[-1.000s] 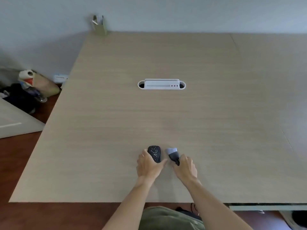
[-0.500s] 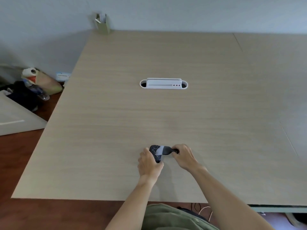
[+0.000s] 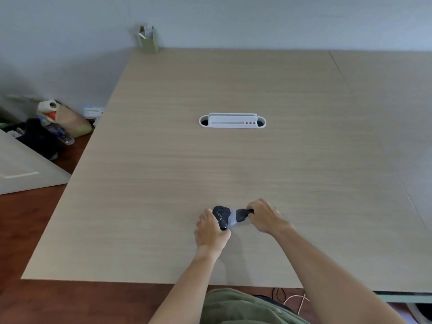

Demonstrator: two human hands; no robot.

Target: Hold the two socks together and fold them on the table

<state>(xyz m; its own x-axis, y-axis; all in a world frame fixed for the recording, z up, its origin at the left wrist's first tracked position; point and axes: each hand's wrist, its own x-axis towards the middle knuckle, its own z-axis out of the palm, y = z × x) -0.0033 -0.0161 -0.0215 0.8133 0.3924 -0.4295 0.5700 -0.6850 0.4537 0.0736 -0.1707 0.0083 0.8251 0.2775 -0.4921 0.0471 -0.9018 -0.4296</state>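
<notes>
low in the frame, just right of centre, on the near part of the pale wooden table (image 3: 163, 183): left hand (image 3: 211, 232) curled round the near side of a black speckled sock bundle (image 3: 221, 215), thumb up along its left edge, bundle resting on the tabletop. right hand (image 3: 263, 216) immediately right of it, fingers folded tight, pinching the dark end of a grey-and-black sock (image 3: 237, 217); pale grey part of that sock pressed against the right side of the bundle, the two touching. whether the grey part wraps round the bundle or only lies against it: cannot tell. centre of the frame, well apart from the hands: white cable slot (image 3: 232, 121) set in the table. upper left, at the table's far corner: green holder (image 3: 148, 40). left edge: heap of bags and a bottle (image 3: 53, 127) on the floor.
</notes>
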